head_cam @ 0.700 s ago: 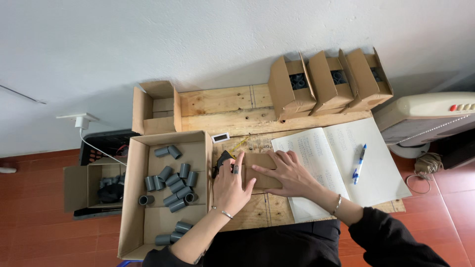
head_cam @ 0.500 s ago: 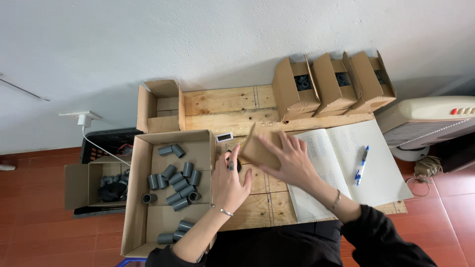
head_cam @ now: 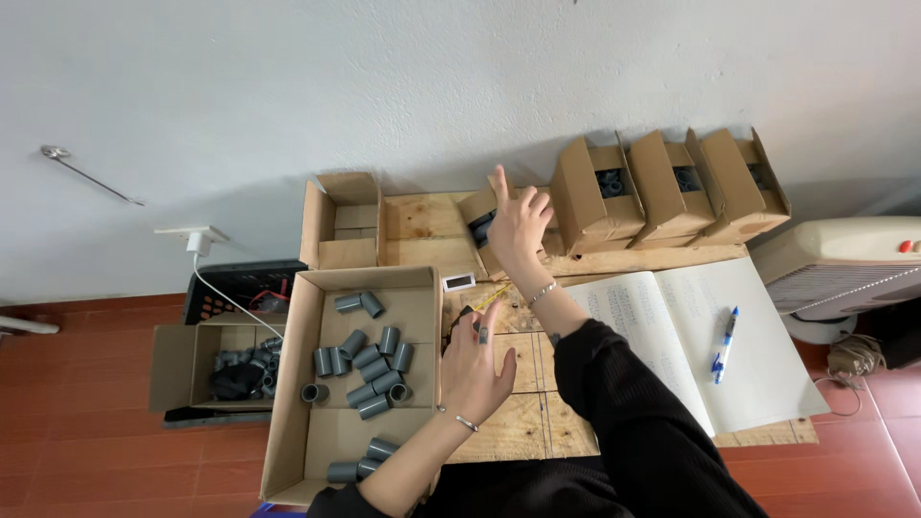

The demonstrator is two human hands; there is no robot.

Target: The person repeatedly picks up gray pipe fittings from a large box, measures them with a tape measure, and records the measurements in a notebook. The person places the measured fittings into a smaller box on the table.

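Note:
My right hand (head_cam: 519,228) reaches to the back of the wooden table (head_cam: 499,408) and holds a small cardboard box (head_cam: 477,223) with its fingers spread. Grey fittings show in the box's open end. The box sits just left of a row of three like boxes (head_cam: 672,182) that stand against the wall. My left hand (head_cam: 475,366) hovers open above the table's middle, a ring on one finger. Its fingertips are over a small black object (head_cam: 460,317).
A large open carton (head_cam: 307,317) at the left holds several loose grey pipe couplings (head_cam: 369,364). An empty small box (head_cam: 345,225) stands behind it. An open notebook (head_cam: 672,326) with a blue pen (head_cam: 721,341) lies at the right. A fan housing (head_cam: 844,259) is further right.
My right hand lifted the small box off the middle of the table and carried it to the back, beside the row of boxes. My left hand stayed in place, fingers raised.

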